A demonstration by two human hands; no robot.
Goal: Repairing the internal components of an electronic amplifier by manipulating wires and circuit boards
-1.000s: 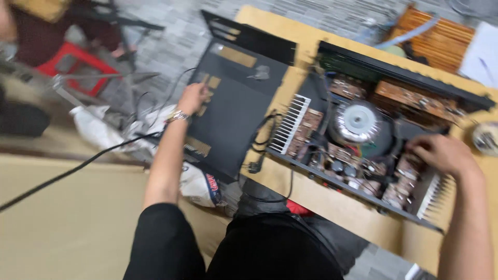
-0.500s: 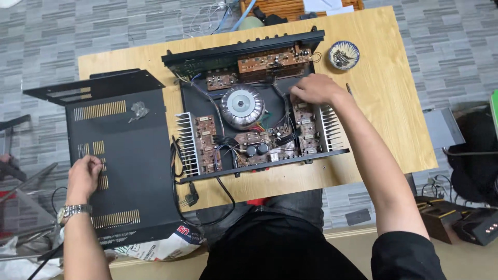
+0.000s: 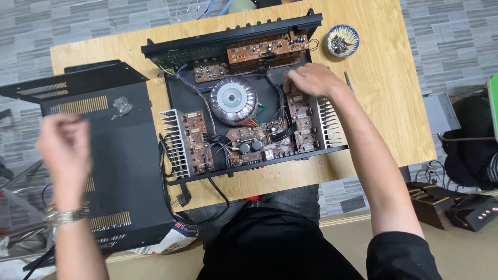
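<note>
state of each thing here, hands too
black amplifier chassis: open, circuit boards exposed
black vented metal cover: off, lying left of the chassis
blue-rimmed round bowl: upright, small parts inside
right hand: resting on a brown board
left hand: raised above the cover, blurred, empty

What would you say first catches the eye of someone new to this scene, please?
The opened amplifier chassis in the middle of the wooden table, with its round silver transformer among brown circuit boards. The right hand rests on its right-hand board, while the blurred left hand is raised over the black metal cover to the left.
</note>
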